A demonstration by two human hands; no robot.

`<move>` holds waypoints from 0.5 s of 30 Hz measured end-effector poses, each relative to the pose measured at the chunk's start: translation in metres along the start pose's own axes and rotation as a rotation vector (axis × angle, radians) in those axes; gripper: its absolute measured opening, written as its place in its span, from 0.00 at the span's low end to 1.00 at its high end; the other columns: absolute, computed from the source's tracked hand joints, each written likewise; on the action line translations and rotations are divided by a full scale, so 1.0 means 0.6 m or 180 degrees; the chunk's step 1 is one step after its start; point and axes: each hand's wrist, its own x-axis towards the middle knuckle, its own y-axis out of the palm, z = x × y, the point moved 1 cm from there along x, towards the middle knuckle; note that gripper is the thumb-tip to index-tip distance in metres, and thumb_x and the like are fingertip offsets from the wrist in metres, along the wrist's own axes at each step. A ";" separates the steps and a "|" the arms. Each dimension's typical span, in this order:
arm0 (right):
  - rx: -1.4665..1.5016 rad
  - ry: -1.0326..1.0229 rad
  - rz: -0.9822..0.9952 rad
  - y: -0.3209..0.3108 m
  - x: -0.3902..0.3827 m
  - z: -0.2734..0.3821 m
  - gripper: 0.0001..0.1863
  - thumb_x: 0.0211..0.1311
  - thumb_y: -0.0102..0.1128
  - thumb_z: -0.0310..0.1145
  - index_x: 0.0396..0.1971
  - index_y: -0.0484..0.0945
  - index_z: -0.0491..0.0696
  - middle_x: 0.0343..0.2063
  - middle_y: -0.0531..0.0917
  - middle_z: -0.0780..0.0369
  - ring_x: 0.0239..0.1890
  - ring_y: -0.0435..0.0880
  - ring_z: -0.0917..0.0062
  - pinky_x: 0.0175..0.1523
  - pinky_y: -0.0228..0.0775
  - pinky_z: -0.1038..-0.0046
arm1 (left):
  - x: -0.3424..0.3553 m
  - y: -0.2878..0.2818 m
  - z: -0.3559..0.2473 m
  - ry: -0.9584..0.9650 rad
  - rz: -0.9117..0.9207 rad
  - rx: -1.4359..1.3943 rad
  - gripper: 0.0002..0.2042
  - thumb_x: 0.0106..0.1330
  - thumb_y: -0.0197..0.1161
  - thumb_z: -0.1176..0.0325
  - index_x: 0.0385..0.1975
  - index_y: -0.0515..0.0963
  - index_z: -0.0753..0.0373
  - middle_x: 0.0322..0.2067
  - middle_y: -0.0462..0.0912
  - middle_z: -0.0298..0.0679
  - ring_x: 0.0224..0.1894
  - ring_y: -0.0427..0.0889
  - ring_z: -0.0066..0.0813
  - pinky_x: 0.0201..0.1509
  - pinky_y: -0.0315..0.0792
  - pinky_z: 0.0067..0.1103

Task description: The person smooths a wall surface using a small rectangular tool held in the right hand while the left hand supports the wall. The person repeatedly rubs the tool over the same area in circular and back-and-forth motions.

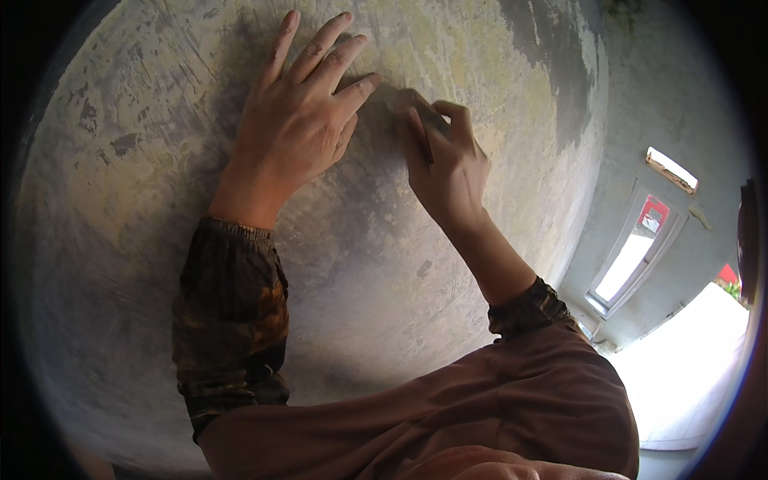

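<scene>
Sanding pad [418, 106], a small dark flat piece, is seen pinched in the right hand [445, 164] and pressed flat against the grey wall [384, 264]; what it is made of cannot be told. It lies in the upper middle of the wall, just right of the left hand [300, 112] and nearly touched by that hand's little finger.

Nearest to the camera, brown cloth [480, 408] is seen below the wall's lower part, at the bottom of the view. Above it, two dark patterned sleeves [232, 320] are seen laid before the wall, each ended at a bare wrist.

Further up the wall, the right hand's fingers are bent and closed on the pad, the thumb held along its lower side. The left hand is spread flat on the wall, palm down, its fingers straight and slightly apart, nothing being held in it.

The wall itself is mottled grey with yellowish and dark streaks. To the right of the wall, well apart from both hands, a pale-framed window [640, 248] is seen in a lighter surface, with bright daylight beside it.
</scene>
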 end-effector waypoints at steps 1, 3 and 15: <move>0.0002 0.0016 0.0023 -0.003 -0.003 0.001 0.06 0.63 0.66 0.31 0.35 0.87 0.46 0.38 0.82 0.58 0.20 0.83 0.68 0.24 0.74 0.70 | 0.003 -0.002 0.001 0.0016 -0.0001 0.0006 0.19 0.57 0.63 0.75 0.48 0.85 0.51 0.61 0.73 0.34 0.72 0.62 0.35 0.78 0.47 0.48; -0.0018 -0.0033 0.0021 -0.006 -0.004 0.001 0.07 0.63 0.66 0.31 0.36 0.87 0.46 0.38 0.82 0.58 0.21 0.83 0.68 0.24 0.74 0.70 | 0.006 -0.004 0.001 0.0024 -0.0025 0.0000 0.18 0.57 0.62 0.75 0.48 0.85 0.52 0.61 0.73 0.34 0.71 0.62 0.35 0.78 0.47 0.48; 0.0011 -0.0134 0.0058 -0.007 0.005 0.006 0.08 0.62 0.65 0.30 0.41 0.87 0.51 0.37 0.82 0.59 0.20 0.82 0.70 0.24 0.73 0.71 | 0.009 -0.013 0.000 -0.0070 -0.0092 0.0037 0.19 0.57 0.62 0.77 0.48 0.85 0.52 0.60 0.75 0.34 0.70 0.65 0.34 0.78 0.49 0.46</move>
